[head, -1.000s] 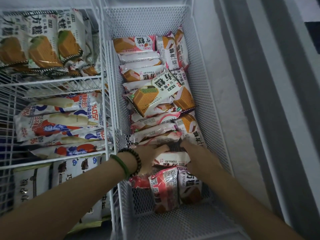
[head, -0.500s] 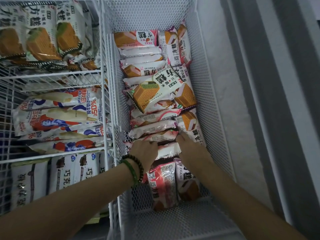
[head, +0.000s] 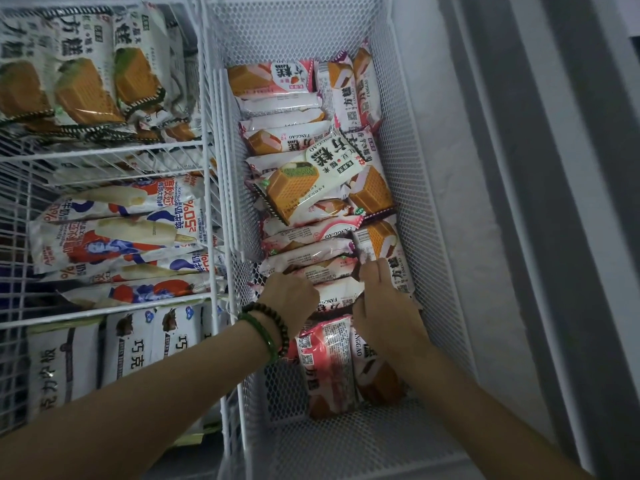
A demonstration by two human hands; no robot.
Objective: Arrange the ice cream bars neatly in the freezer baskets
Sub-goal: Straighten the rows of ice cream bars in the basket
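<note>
"FANGGAO" runs along a pink wrapper (head: 322,233) in the mesh basket (head: 429,237), while bold black "方糕" marks the cream wrapper (head: 311,181) lying across the stack. In the wire basket (head: 104,154) to the left, a blue-and-red wrapper (head: 138,237) reads ">50%". White wrappers (head: 138,351) nearer the camera show "巧克".

Mesh basket (head: 422,216): free room at near end, bare floor (head: 346,441) this side of two pink bars (head: 327,368); also a bare strip at far wall. Mid sect. blocked by packed bars (head: 304,251), one wafer bar (head: 301,185) askew on top. Left: divider rails (head: 216,168) bar sideways pass; wire baskets (head: 104,152) beyond stocked w/ bars.
</note>
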